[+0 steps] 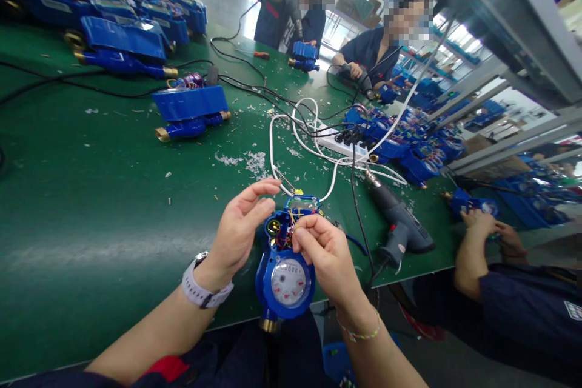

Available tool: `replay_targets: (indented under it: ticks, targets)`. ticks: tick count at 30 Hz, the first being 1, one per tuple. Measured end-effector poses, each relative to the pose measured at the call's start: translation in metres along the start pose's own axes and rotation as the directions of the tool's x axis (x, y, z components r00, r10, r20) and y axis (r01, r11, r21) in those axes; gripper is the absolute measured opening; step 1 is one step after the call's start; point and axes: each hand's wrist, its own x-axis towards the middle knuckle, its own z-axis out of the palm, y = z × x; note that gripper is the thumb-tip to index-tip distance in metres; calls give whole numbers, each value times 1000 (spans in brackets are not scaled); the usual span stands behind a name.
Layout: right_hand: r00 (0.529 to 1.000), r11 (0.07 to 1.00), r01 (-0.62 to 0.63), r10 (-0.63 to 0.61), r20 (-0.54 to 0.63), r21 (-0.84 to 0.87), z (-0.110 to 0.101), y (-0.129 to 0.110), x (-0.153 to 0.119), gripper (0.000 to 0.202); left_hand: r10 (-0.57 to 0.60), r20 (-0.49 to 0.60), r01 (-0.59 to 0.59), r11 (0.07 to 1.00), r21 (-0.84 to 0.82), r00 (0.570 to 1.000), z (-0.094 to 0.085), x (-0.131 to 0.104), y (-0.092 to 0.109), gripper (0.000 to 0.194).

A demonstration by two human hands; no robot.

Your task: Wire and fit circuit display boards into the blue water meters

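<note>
A blue water meter with a round dial lies at the table's near edge, its brass end towards me. Its upper compartment is uncovered and shows thin coloured wires, a round black part and a green circuit board. With thumb and forefinger my right hand pinches at the wires; the exact spot is partly hidden behind the fingertips. My left hand hovers just left of the compartment, fingers stretched out and apart from the thumb, holding nothing.
A heat gun rests at right, near a white power strip with tangled cords. Another blue meter lies ahead left; many more are piled far left and right. Co-workers across and a co-worker's hands at right handle meters.
</note>
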Motion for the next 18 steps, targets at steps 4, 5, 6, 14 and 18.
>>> replay_targets:
  ticks: [4, 5, 6, 14, 18]
  targets:
    - [1000, 1000, 4, -5, 12, 28, 0, 3, 2, 21, -13, 220, -40, 971, 236, 975, 0, -2, -3, 10]
    - [1000, 999, 5, -5, 14, 32, 0, 4, 2, 22, -10, 234, -55, 962, 267, 972, 0, -3, -4, 6]
    - [1000, 999, 5, -6, 15, 34, 0, 4, 3, 23, -2, 233, -66, 957, 282, 972, 1, -3, -5, 5]
    - [1000, 1000, 16, -16, 10, -12, -1, 2, 2, 20, 28, 197, -77, 967, 242, 980, 2, -5, -6, 7]
    - [1000, 999, 25, -25, 16, -43, 0, 3, 1, 21, 39, 193, -80, 974, 210, 980, 2, -5, -7, 7]
